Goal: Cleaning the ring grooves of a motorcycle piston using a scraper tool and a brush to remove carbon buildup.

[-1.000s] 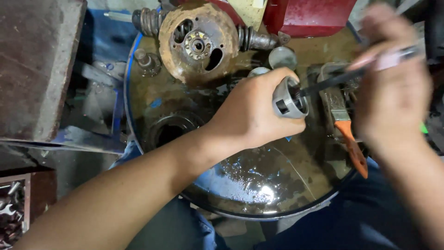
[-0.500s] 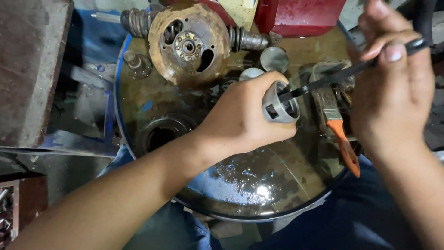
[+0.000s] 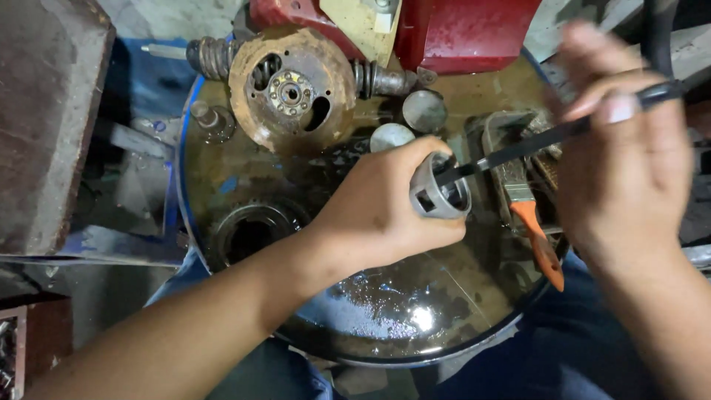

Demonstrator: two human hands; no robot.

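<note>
Worked over the oily top of a blue steel drum [image 3: 222, 292], wet and glinting toward the near edge, with a round bung hole [image 3: 250, 235] sunk in at the left. Stood behind it a red machine housing [image 3: 466, 30], bearing a cream, angular plate or label [image 3: 363, 26] at its front edge; print not legible. Lay at the drum's far side a rusty round flange [image 3: 290, 89] on a worm-threaded shaft, long axis running left to right. Sat just beyond the left hand two small grey metal discs [image 3: 424, 110], near each other but apart.

Gripped in the left hand [image 3: 378, 215] a small grey metal cylinder with side windows [image 3: 438, 194], fingers wrapped and pressed around its body, open end turned up and to the right. Pinched in the right hand [image 3: 618, 170], between thumb and fingers near the upper end, a thin dark rod-like tool [image 3: 548, 139]; hand blurred, so the exact finger hold could not be told. Ran the tool's long axis down and to the left, tip inside the cylinder's mouth. Was nearer the cylinder the left hand, touching it; the right stayed well apart, joined only through the tool.

Rested under the tool a paintbrush with an orange handle [image 3: 539, 241], handle pointing toward the near edge, bristles in a small metal tray [image 3: 495, 137].
</note>
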